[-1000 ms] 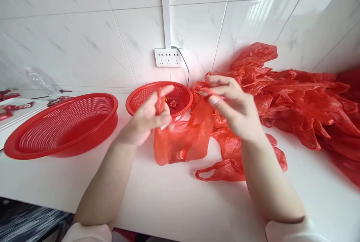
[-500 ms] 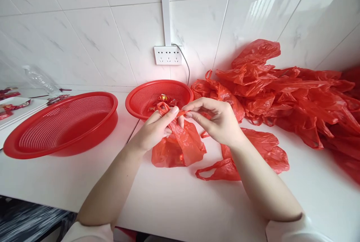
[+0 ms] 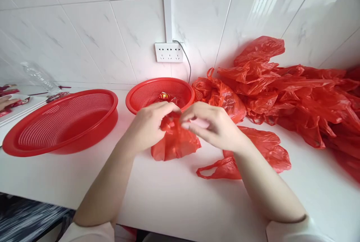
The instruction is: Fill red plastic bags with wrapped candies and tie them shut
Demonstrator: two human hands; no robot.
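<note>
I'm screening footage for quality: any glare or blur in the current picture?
Head view: bright glare on the upper-right wall tiles; head view: the red bag at the left hand and right hand looks smeared at its top, while the wall socket looks sharper.

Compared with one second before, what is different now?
The left hand and right hand have moved closer together over the red bag, its top now bunched; blur hides their exact grip. Another person's hand has appeared over the white tray, far left. The large basket, small basket and bag pile stayed.
</note>
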